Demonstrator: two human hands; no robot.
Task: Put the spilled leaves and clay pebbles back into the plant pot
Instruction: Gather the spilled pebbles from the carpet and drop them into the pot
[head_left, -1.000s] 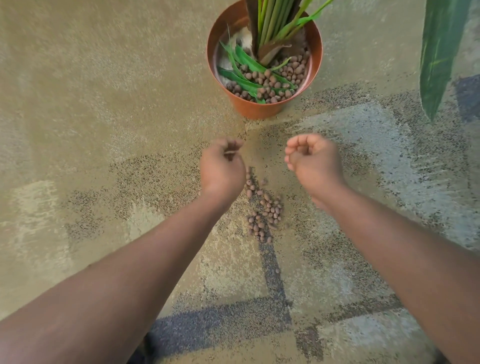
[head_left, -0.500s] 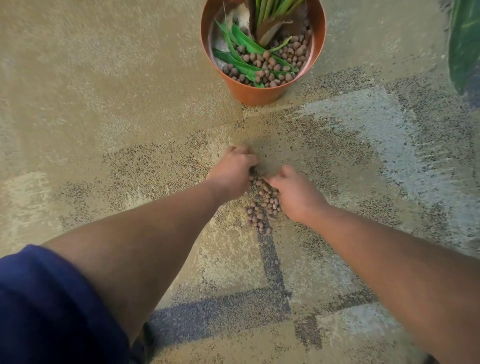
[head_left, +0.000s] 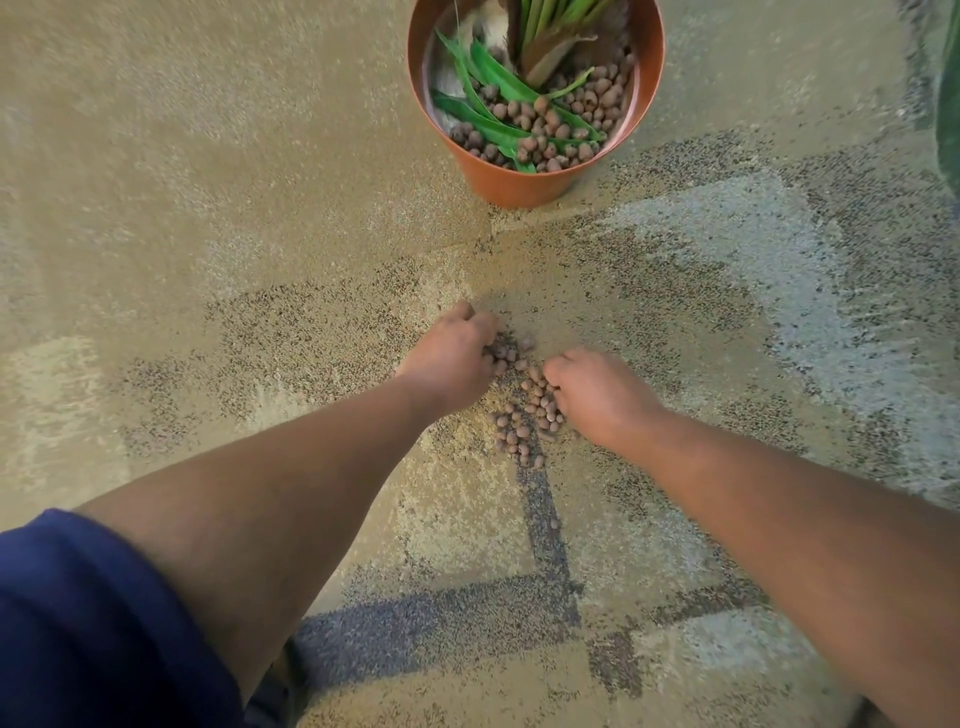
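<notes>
Both hands have come down from where they hovered a second ago, palms half turned up near the pot, and now rest knuckles-up on the carpet (head_left: 218, 156) on either side of the spilled clay pebbles (head_left: 524, 410). Since half a second ago they have barely shifted. The left hand (head_left: 452, 358) lies at the far left of the spill, its fingers curled down and inward so that the tips touch the farthest pebbles; whether any pebble is already held inside the curl cannot be told. The right hand (head_left: 597, 397) lies at the right of the spill, a little nearer the person, fingers likewise bent toward the heap and touching its edge, and its grip is hidden under the knuckles as well. The pebbles form a narrow brown trail on the carpet between the two hands, running on toward the person onto a dark stripe of the pattern. The plant pot (head_left: 519, 182), terracotta coloured, stands upright on the carpet well beyond the hands, near the far edge of the view. Inside it lie more brown pebbles and several loose green leaves (head_left: 498, 78) around the base of the plant. A dark blue sleeve (head_left: 88, 623) fills the near left corner.
</notes>
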